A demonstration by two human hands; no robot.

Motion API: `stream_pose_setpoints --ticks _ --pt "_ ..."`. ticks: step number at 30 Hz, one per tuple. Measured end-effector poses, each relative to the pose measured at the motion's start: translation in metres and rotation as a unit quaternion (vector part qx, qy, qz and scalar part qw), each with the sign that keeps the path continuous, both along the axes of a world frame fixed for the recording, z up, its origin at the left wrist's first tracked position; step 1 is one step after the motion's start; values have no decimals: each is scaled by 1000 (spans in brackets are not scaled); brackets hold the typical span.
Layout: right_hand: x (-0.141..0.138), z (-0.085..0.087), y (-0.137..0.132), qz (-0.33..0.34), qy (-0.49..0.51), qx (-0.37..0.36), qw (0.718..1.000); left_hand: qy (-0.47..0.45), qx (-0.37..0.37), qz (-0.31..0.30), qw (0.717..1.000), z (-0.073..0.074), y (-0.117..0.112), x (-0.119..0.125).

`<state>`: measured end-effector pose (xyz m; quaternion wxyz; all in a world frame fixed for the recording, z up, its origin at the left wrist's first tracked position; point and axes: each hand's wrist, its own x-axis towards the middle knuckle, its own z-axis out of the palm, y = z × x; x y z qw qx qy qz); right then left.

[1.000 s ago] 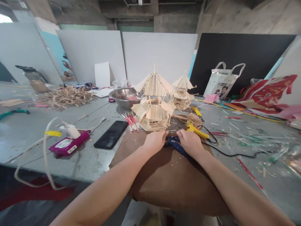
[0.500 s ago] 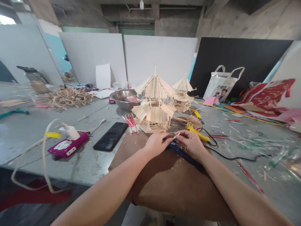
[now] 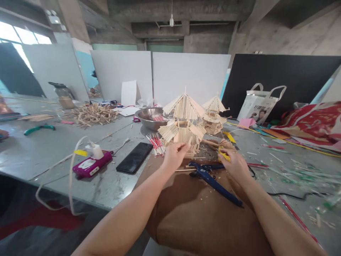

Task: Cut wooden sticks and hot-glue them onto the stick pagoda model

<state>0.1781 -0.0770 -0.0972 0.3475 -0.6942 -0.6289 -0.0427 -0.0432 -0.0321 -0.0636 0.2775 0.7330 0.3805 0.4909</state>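
My left hand (image 3: 176, 156) is closed, its thumb and fingers pinching a short piece of wooden stick (image 3: 190, 139) in front of the pagoda model (image 3: 183, 106) built of thin sticks. My right hand (image 3: 236, 165) is wrapped round a yellow glue gun (image 3: 223, 154), whose body the fingers partly hide. Between and below the hands, blue-handled cutters (image 3: 213, 181) lie on a brown board (image 3: 186, 213) among small wood scraps. A loose stick (image 3: 184, 170) rests beside the cutters, under my left wrist.
A smaller stick model (image 3: 213, 113) stands behind the pagoda. To the left are a black phone (image 3: 134, 157), a purple power strip (image 3: 93, 165), a metal bowl (image 3: 149, 121) and a heap of sticks (image 3: 94, 115). Plastic litter (image 3: 293, 170) and a black cord (image 3: 298, 196) lie on the right.
My hands have moved apart from over the cutters, leaving them lying on the board. The right hand has taken hold of the glue gun; the left has risen towards the pagoda.
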Motion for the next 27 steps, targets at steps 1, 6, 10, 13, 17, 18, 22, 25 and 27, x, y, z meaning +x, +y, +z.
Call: stream_pose_setpoints --ticks 1,6,10,13,17,18,22,25,27 --pt "9 0 2 -29 -53 -18 998 -49 -35 18 998 8 4 -5" --pt "34 -7 7 -120 -174 -143 967 -222 -125 26 967 49 30 -24" --pt "37 -12 10 -124 -180 -191 957 -231 -178 25 956 71 48 -30" --pt "38 -15 11 -109 -175 -186 961 -200 -219 26 955 81 54 -31" --pt "39 -16 11 -111 -175 -194 959 -177 -250 33 951 88 58 -30" --pt "39 -16 11 -115 -174 -197 958 -175 -255 32 950 89 59 -30" --pt "41 -17 11 -120 -163 -220 954 -174 -281 20 944 92 66 -30" --pt "40 -17 9 -110 -154 -245 951 -185 -305 12 934 94 69 -29" --pt "39 -17 8 -107 -151 -253 949 -197 -322 11 926 95 70 -28"
